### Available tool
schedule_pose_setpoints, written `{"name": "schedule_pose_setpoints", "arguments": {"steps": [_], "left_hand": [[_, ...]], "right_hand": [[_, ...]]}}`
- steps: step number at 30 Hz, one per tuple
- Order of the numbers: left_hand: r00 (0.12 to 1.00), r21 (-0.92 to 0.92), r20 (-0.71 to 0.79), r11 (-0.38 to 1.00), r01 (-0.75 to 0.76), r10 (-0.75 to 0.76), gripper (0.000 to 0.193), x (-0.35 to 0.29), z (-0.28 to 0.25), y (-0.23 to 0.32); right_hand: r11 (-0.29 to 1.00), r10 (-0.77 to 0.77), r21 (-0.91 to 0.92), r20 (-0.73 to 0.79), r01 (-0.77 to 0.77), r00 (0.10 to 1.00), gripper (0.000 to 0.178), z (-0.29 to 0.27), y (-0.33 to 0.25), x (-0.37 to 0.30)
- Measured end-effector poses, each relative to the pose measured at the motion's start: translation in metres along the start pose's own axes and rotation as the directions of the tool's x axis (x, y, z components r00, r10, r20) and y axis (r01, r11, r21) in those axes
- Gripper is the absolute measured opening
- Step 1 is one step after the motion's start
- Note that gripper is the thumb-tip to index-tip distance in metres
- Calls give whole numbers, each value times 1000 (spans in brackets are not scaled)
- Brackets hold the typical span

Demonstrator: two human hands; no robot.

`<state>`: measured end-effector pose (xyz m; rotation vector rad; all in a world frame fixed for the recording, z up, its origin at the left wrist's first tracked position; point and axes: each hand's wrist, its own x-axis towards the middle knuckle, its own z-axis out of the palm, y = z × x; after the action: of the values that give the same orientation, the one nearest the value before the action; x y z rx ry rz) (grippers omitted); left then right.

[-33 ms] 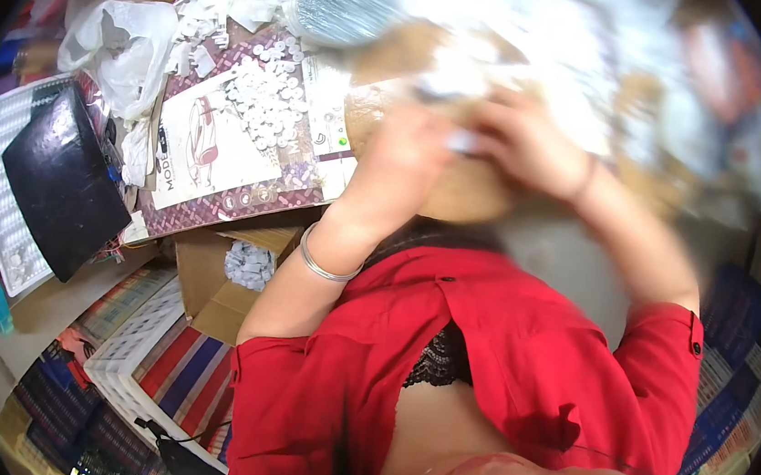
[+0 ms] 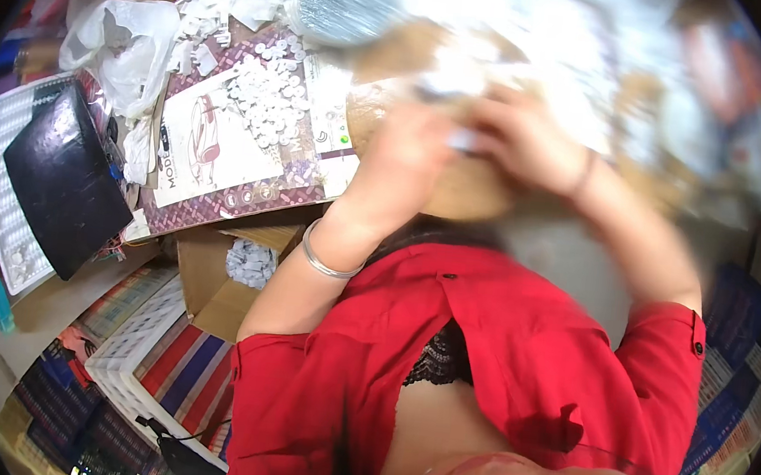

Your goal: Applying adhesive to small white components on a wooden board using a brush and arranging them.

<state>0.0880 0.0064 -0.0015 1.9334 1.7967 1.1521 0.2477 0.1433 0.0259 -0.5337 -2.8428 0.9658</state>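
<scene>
No shift noted; white piece (image 2: 461, 140) seen between left hand (image 2: 410, 146) and right hand (image 2: 523, 141); each grip cannot be told; handling judged unfinished.

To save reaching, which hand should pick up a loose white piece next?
Probably your left hand: it's nearer the white pieces, which lie to its left; your right hand is farther away.

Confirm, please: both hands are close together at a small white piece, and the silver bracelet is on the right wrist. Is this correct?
No: the silver bracelet is on the left wrist, as the head view shows. The left hand and right hand are close together at a small white piece.
</scene>
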Motion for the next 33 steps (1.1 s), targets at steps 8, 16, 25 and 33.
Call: {"name": "schedule_pose_setpoints", "arguments": {"steps": [8,16,25,33], "left_hand": [[947,212,-264,946,243,-184,12,8,-39,-34],[958,423,-243,873,244,-150,9,15,-38,-58],[966,24,-215,988,155,-146,5,27,-14,-20],[995,224,-100,973,51,-29,9,40,12,-17]], "right_hand": [[998,-59,-26,-65,58,996,17,-35,-23,40],[926,-18,-376,-81,-14,997,17,-20,-23,170],[939,-204,-328,-296,101,933,12,-15,-12,161],[943,-119,-328,-191,51,974,18,-29,-28,159]]}}
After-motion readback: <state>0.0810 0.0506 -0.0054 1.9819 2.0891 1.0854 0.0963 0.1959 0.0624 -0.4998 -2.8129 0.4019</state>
